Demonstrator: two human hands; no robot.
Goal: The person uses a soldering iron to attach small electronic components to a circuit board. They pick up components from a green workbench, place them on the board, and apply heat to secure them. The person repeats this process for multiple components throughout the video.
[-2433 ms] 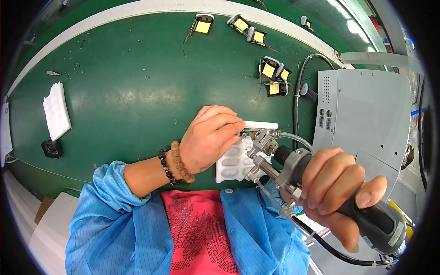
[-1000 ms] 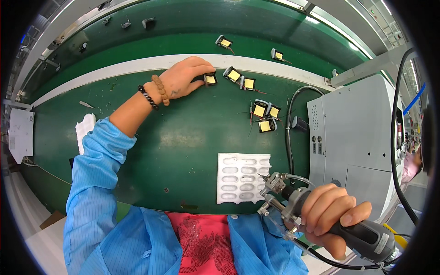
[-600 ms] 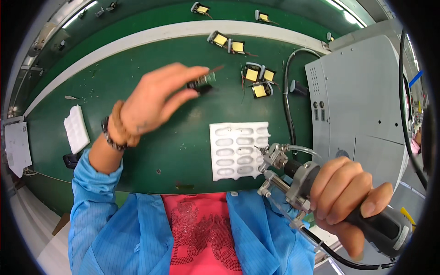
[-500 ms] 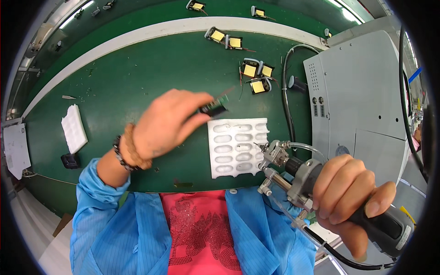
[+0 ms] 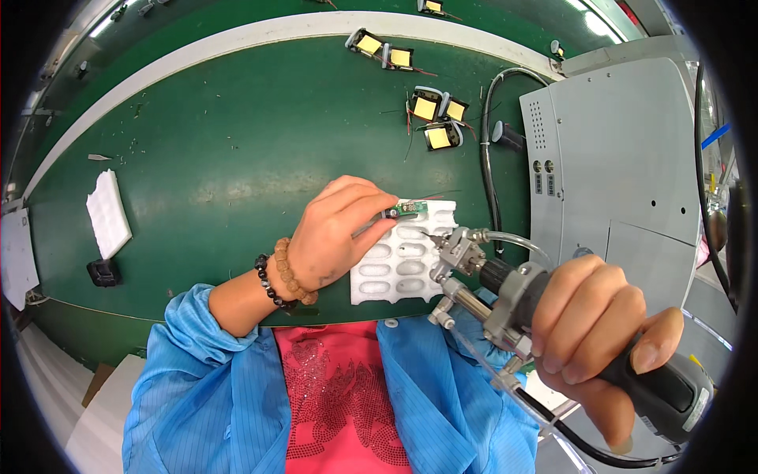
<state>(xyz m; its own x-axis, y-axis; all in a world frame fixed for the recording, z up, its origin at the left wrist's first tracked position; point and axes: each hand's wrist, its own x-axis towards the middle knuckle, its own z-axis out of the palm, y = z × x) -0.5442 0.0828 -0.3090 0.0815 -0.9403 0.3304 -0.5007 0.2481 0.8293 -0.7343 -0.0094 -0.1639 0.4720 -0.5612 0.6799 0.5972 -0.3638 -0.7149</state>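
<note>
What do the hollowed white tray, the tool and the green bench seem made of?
Tray: matte white, probably plastic foam, given its soft moulded hollows and ragged edge. Tool: silvery metal nose, judging by highlights; dark, dull grip, likely plastic or rubber. Bench: smooth green top with hazy glare, perhaps a rubbery mat or coating.

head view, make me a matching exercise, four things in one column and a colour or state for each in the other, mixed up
1. left hand
2. right hand
3. hollowed pad
4. boxy machine

A. grey
B. wrapped around a dark handle
C. holding a green circuit board
D. white

Pairs: 1-C; 2-B; 3-D; 4-A
</note>
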